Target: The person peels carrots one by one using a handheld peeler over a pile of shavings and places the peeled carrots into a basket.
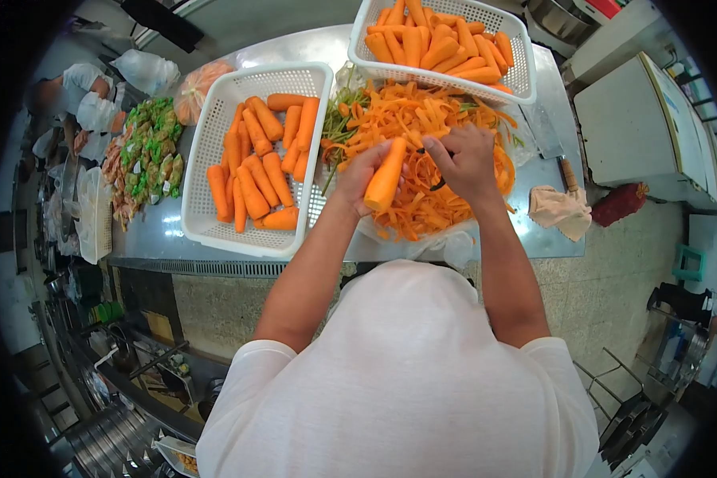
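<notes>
My left hand [364, 177] is wrapped round a carrot [386, 177], which tilts over a heap of orange peelings [422, 211]. To its right, my right hand [466, 159] has its fingers closed round a dark-handled tool [438, 185], probably a peeler, mostly hidden by the fingers. Green stems [338, 127] lie at the heap's left side. Left of the heap stands a white perforated basket [195, 191] with several smooth carrots [251, 191] in it. A second white basket [454, 77] full of carrots stands behind the heap.
A knife [543, 131] lies right of the heap, near a beige cloth [560, 209] on the metal table [311, 41]. Packed green vegetables [153, 147] and an orange-filled bag [201, 89] lie at the left. Another person [84, 84] is at the far left.
</notes>
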Demonstrator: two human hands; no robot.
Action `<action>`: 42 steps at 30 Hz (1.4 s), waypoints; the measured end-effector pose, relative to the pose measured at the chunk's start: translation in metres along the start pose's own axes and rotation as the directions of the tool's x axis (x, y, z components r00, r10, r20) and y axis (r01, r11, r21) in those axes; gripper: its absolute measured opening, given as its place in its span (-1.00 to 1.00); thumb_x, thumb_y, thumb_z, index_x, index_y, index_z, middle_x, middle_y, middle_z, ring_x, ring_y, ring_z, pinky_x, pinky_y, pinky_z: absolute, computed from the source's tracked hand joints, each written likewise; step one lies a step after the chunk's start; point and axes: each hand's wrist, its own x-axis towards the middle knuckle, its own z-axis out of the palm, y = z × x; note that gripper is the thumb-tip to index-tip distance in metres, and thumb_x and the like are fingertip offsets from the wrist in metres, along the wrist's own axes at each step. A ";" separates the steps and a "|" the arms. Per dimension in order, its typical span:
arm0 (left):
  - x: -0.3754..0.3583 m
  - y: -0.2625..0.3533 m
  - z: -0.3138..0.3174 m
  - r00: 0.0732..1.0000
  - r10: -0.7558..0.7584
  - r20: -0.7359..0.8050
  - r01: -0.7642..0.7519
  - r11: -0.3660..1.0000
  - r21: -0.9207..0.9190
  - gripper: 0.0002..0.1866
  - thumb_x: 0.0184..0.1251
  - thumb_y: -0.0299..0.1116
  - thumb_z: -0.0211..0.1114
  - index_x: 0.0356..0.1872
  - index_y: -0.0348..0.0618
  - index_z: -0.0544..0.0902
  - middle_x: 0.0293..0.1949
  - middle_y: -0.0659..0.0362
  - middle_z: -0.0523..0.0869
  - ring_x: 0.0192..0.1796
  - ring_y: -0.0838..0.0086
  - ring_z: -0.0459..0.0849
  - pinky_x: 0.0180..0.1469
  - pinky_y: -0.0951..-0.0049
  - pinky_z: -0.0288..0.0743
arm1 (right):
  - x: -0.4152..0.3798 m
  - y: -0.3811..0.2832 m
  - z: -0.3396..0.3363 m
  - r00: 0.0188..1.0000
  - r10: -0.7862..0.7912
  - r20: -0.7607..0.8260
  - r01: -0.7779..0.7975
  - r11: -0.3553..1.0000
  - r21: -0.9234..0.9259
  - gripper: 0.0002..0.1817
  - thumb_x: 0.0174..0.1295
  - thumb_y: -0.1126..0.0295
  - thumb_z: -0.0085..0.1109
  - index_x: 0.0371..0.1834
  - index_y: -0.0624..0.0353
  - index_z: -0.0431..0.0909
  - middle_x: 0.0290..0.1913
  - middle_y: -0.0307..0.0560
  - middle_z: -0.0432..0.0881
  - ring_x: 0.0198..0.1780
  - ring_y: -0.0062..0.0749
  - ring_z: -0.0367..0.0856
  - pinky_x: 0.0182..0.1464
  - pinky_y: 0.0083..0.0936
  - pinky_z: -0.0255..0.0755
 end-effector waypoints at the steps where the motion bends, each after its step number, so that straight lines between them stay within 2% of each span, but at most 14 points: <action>1: 0.002 -0.001 0.004 0.996 -0.074 -0.051 0.076 0.997 0.022 -0.63 0.63 -0.08 0.12 0.21 -0.10 0.56 -0.23 0.08 0.72 -0.33 0.40 0.74 -0.38 0.39 0.73 | -0.001 -0.002 -0.001 1.000 0.013 -0.028 -0.012 0.999 0.036 -0.50 0.35 0.04 0.32 -0.69 0.12 0.63 -0.64 -0.16 0.52 -0.44 -0.18 0.46 -0.11 -0.22 0.22; 5: 0.042 0.021 0.023 1.000 0.004 -0.030 0.020 0.662 0.749 -0.64 0.55 -0.16 0.21 0.14 -0.20 0.57 -0.19 0.11 0.71 -0.26 0.43 0.72 -0.19 0.32 0.70 | -0.017 0.020 -0.010 0.989 0.142 0.033 -0.145 0.983 0.113 -0.51 0.37 0.08 0.30 -0.67 0.16 0.62 -0.64 -0.12 0.50 -0.46 -0.16 0.45 -0.20 -0.19 0.25; 7: 0.070 0.051 0.045 0.983 0.073 -0.168 0.065 0.717 0.694 -0.64 0.57 -0.18 0.19 0.15 -0.25 0.52 -0.08 0.09 0.70 -0.14 0.42 0.72 -0.04 0.32 0.68 | -0.020 0.026 -0.012 0.981 0.195 0.017 -0.195 0.975 0.103 -0.50 0.40 0.12 0.28 -0.65 0.23 0.57 -0.63 -0.06 0.48 -0.48 -0.11 0.44 -0.29 -0.15 0.26; 9: 0.097 0.067 0.059 0.921 0.383 -0.071 -0.345 0.887 0.306 -0.50 0.58 -0.18 0.19 0.35 -0.29 0.42 0.11 0.01 0.66 0.12 0.37 0.67 0.19 0.30 0.60 | -0.026 0.030 -0.010 0.979 0.204 -0.003 -0.201 0.968 0.153 -0.48 0.42 0.13 0.26 -0.64 0.27 0.54 -0.63 -0.03 0.44 -0.49 -0.11 0.40 -0.32 -0.14 0.24; 13: 0.053 0.082 0.094 0.781 0.622 -0.047 -0.584 0.755 0.298 -0.29 0.53 -0.28 0.23 0.61 -0.25 0.22 0.36 -0.07 0.56 0.45 0.29 0.44 0.47 0.23 0.34 | -0.036 0.034 -0.013 0.947 0.316 -0.050 -0.299 0.930 0.213 -0.43 0.48 0.13 0.23 -0.63 0.34 0.44 -0.65 -0.02 0.34 -0.51 -0.17 0.30 -0.34 -0.16 0.20; 17: 0.035 0.113 -0.010 0.489 0.869 0.073 -0.264 0.068 0.962 -0.48 0.46 -0.16 0.31 0.34 -0.20 0.60 0.35 -0.08 0.59 0.38 0.19 0.55 0.41 0.23 0.42 | -0.047 0.037 -0.018 0.927 0.370 -0.063 -0.345 0.906 0.243 -0.42 0.50 0.11 0.20 -0.62 0.35 0.43 -0.65 -0.04 0.31 -0.50 -0.23 0.27 -0.34 -0.18 0.18; 19: 0.033 0.125 -0.073 0.385 0.921 -0.053 0.152 -0.007 0.988 -0.47 0.42 -0.05 0.31 0.28 -0.14 0.63 0.22 -0.26 0.63 0.26 -0.06 0.62 0.31 0.15 0.49 | -0.050 0.036 -0.015 0.901 0.431 -0.053 -0.400 0.871 0.286 -0.42 0.51 0.11 0.20 -0.61 0.35 0.43 -0.65 -0.04 0.31 -0.49 -0.26 0.29 -0.34 -0.19 0.19; 23: 0.030 0.118 -0.123 0.532 0.836 -0.134 0.307 -0.044 0.951 -0.34 0.39 0.02 0.33 0.36 -0.24 0.53 0.27 -0.26 0.59 0.29 -0.10 0.62 0.33 0.10 0.50 | -0.045 0.025 -0.004 0.929 0.369 -0.014 -0.351 0.893 0.281 -0.43 0.51 0.13 0.20 -0.62 0.34 0.44 -0.65 -0.04 0.32 -0.50 -0.24 0.28 -0.34 -0.20 0.19; 27: 0.016 0.134 -0.132 0.653 0.729 -0.205 0.189 0.105 0.976 -0.38 0.44 -0.02 0.29 0.35 -0.26 0.51 0.21 -0.20 0.65 0.16 -0.02 0.71 0.20 0.09 0.62 | -0.041 0.011 0.004 0.950 0.308 0.045 -0.308 0.913 0.267 -0.43 0.51 0.14 0.20 -0.62 0.32 0.40 -0.63 -0.11 0.30 -0.50 -0.31 0.24 -0.35 -0.27 0.16; 29: 0.002 0.136 -0.124 0.779 0.564 -0.273 -0.357 0.758 0.546 -0.44 0.50 -0.09 0.25 0.36 -0.21 0.47 0.05 -0.10 0.71 -0.02 0.15 0.77 -0.06 0.22 0.74 | -0.030 0.009 0.003 0.961 0.275 0.043 -0.276 0.925 0.261 -0.43 0.54 0.16 0.18 -0.61 0.32 0.34 -0.61 -0.17 0.26 -0.49 -0.40 0.19 -0.36 -0.33 0.12; 33: -0.059 0.102 -0.053 0.854 0.516 -0.062 -0.493 0.843 0.213 -0.46 0.54 -0.13 0.23 0.39 -0.18 0.40 -0.04 0.02 0.69 -0.13 0.34 0.76 -0.25 0.38 0.73 | -0.022 0.002 -0.005 0.962 0.273 0.027 -0.273 0.937 0.216 -0.46 0.44 0.12 0.25 -0.66 0.27 0.51 -0.65 -0.07 0.40 -0.50 -0.19 0.35 -0.31 -0.19 0.20; 36: -0.053 0.055 -0.011 0.907 0.417 -0.063 -0.396 0.893 0.212 -0.45 0.59 -0.08 0.19 0.41 -0.16 0.36 -0.11 0.08 0.66 -0.25 0.43 0.72 -0.35 0.45 0.68 | -0.007 -0.001 0.000 0.985 0.173 0.016 -0.173 0.978 0.114 -0.49 0.40 0.11 0.29 -0.67 0.21 0.56 -0.64 -0.10 0.45 -0.46 -0.19 0.41 -0.24 -0.20 0.21; 38: -0.044 0.017 0.021 0.902 0.418 -0.110 -0.261 0.728 0.634 -0.48 0.65 0.02 0.07 0.40 -0.08 0.36 -0.18 0.11 0.65 -0.28 0.47 0.70 -0.37 0.47 0.64 | 0.004 -0.004 0.005 0.999 0.049 -0.021 -0.048 0.998 0.039 -0.53 0.35 0.11 0.32 -0.69 0.13 0.60 -0.62 -0.14 0.49 -0.42 -0.20 0.44 -0.17 -0.22 0.21; 42: -0.032 -0.020 0.035 0.946 0.317 -0.075 -0.233 0.819 0.525 -0.47 0.65 0.03 0.08 0.44 -0.01 0.32 -0.18 0.16 0.60 -0.37 0.53 0.64 -0.46 0.52 0.57 | 0.020 0.000 0.018 0.983 -0.138 -0.121 0.126 0.986 -0.107 -0.53 0.33 0.07 0.34 -0.70 0.07 0.62 -0.61 -0.18 0.50 -0.39 -0.22 0.48 -0.14 -0.23 0.19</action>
